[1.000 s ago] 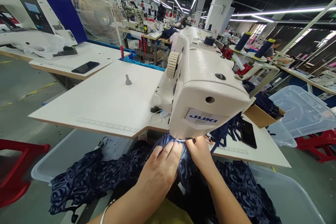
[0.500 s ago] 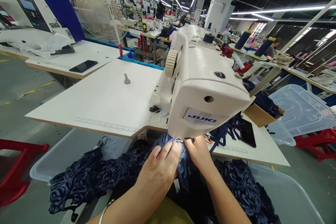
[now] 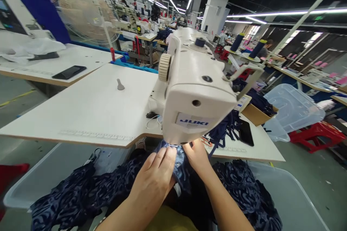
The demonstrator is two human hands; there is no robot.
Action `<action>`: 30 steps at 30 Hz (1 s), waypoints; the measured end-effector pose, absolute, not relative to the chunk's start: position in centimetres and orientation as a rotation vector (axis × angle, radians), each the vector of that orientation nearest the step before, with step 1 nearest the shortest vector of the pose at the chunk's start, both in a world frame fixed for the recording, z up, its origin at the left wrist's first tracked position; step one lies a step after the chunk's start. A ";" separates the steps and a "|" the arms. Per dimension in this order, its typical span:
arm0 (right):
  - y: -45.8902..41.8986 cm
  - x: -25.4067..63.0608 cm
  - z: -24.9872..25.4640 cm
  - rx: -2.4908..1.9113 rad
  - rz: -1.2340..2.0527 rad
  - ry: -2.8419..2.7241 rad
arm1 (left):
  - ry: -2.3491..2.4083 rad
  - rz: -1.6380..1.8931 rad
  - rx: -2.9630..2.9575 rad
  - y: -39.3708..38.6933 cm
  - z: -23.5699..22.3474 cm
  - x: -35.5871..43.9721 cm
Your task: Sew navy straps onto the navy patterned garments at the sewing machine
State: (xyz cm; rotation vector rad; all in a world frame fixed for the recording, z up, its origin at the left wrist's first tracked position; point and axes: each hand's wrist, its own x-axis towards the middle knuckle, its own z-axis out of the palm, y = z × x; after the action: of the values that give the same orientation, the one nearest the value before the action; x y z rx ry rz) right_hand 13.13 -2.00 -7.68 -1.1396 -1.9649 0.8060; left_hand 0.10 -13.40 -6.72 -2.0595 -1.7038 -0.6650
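Note:
A white sewing machine (image 3: 199, 90) stands in front of me, its head hiding most of the needle area. Under it lies a patterned navy garment (image 3: 182, 168), lit where the lamp falls. My left hand (image 3: 155, 173) presses its fingers together on the garment, left of the needle area. Just right of it, my right hand (image 3: 197, 157) pinches the fabric close under the machine head, its fingertips partly hidden. More navy lace garments (image 3: 78, 191) trail off to the left, and another pile (image 3: 245, 191) hangs at the right.
Clear plastic bins (image 3: 292, 191) flank my lap. On the white table (image 3: 89, 104) lies a grey metal piece (image 3: 120, 85). A phone (image 3: 245, 133) rests at the right beside navy straps (image 3: 225, 128) and a cardboard box (image 3: 258, 114). Another phone (image 3: 69, 72) is on the neighbouring table.
The whole scene has shifted left as my head view turned right. Both hands stay on the garment under the machine head, with little visible movement of their own.

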 end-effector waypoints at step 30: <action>-7.4 19.0 -4.2 -0.773 1.417 -1.971 | -2.450 -1.661 -2.812 -14.5 -5.2 0.0</action>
State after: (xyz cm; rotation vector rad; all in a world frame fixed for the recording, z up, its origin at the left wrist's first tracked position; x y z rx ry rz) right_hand 19.04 -7.40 -4.17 -0.7733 -1.9712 1.4172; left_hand 0.01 -14.50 -5.23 -2.8125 -2.4497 -1.6605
